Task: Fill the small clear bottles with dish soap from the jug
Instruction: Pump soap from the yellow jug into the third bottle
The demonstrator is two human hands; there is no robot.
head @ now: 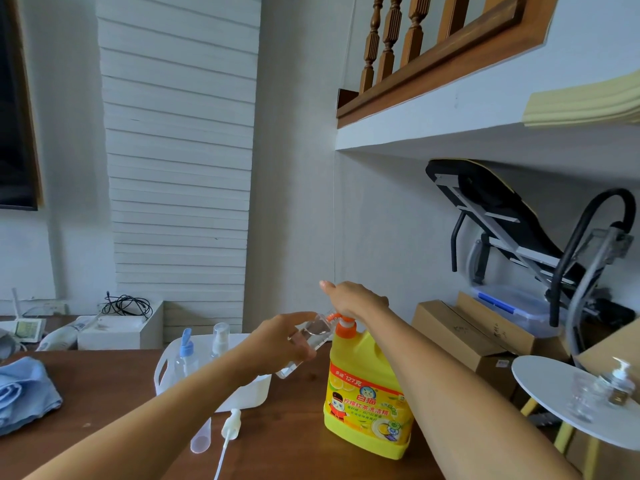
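Yellow jug [363, 356] with orange pump [346, 330], clear bottle [313, 330], white basket [242, 393], blue cloth [24, 389], brown table [294, 431]

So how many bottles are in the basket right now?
2. A blue-top bottle stands at the left of the basket, a clear-top bottle just right of it. The left forearm crosses the basket's right side, so another may be hidden.

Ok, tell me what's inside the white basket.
Two clear bottles stand in the white basket: a blue-topped bottle and a clear-capped spray bottle. The left forearm covers its right part, so anything there is hidden.
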